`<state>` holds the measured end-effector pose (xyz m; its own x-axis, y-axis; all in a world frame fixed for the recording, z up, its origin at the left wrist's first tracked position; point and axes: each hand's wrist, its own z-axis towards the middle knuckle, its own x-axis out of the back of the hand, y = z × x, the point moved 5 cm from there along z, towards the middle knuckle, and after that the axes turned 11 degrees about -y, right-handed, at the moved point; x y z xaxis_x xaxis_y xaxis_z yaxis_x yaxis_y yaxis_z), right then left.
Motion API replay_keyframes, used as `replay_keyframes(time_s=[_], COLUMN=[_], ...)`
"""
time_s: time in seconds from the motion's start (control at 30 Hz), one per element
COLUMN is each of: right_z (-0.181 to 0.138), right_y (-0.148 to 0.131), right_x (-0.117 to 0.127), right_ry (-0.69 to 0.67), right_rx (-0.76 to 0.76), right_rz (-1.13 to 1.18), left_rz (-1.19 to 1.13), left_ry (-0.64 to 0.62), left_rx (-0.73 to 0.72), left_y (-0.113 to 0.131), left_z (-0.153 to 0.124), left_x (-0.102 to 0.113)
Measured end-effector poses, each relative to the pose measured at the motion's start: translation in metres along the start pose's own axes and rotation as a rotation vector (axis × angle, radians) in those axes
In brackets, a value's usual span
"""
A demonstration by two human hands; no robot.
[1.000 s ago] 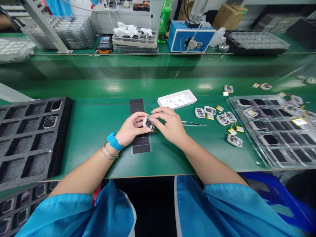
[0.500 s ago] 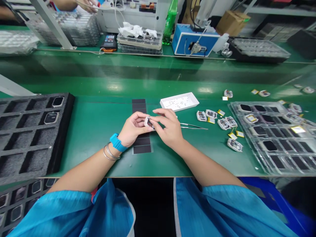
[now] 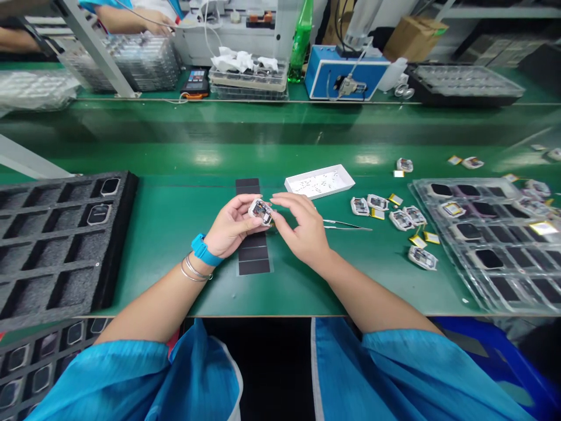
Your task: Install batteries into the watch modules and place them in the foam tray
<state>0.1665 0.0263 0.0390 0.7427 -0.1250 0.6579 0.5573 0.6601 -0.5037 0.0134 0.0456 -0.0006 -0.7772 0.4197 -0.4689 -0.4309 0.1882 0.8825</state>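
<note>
Pinching white smartwatch housing (image 3: pixel 261 213): left hand (image 3: pixel 230 227); right hand (image 3: pixel 303 229) curled at its edge, grip unclear. Green bench (image 3: pixel 170 210) below; blue-fronted machine (image 3: pixel 321 73) behind.

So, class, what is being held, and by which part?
The left hand holds a small white casing by its left side. The right hand is at its right side; whether it grips too is unclear.

open white casing (image 3: pixel 262 213), dark circuitry (image 3: pixel 259 207) visible, between fingers (image 3: pixel 249 225)

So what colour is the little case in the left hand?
The case is white outside, seen in the head view.
</note>
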Motion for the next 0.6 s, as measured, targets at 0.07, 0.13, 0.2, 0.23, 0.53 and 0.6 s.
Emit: replay_keyframes(time_s=[0.07,0.13,0.2,0.23,0.53,0.6], right_z=[0.001,0.001,0.001,0.0,-0.003,-0.003], right_y=[0.0,0.0,-0.001,-0.001,0.0,0.0], right_x=[0.003,0.003,0.001,0.0,-0.006,-0.008], right_ry=[0.024,0.003,-0.008,-0.001,0.017,0.026], right_rx=[-0.002,0.022,0.049,0.064,0.108,0.104], right_rz=[0.044,0.056,0.037,0.023,-0.046,-0.055], left_rz=[0.035,0.078,0.126,0.151,0.291,0.306], left_ry=[-0.002,-0.008,-0.015,-0.016,0.001,0.007], left_rx=[-0.025,-0.068,-0.118,-0.141,-0.222,-0.228], left_y=[0.002,0.004,0.005,0.005,0.005,0.004], left_z=[0.0,0.002,0.003,0.004,0.003,0.003], left_x=[0.002,0.004,0.005,0.005,0.005,0.004])
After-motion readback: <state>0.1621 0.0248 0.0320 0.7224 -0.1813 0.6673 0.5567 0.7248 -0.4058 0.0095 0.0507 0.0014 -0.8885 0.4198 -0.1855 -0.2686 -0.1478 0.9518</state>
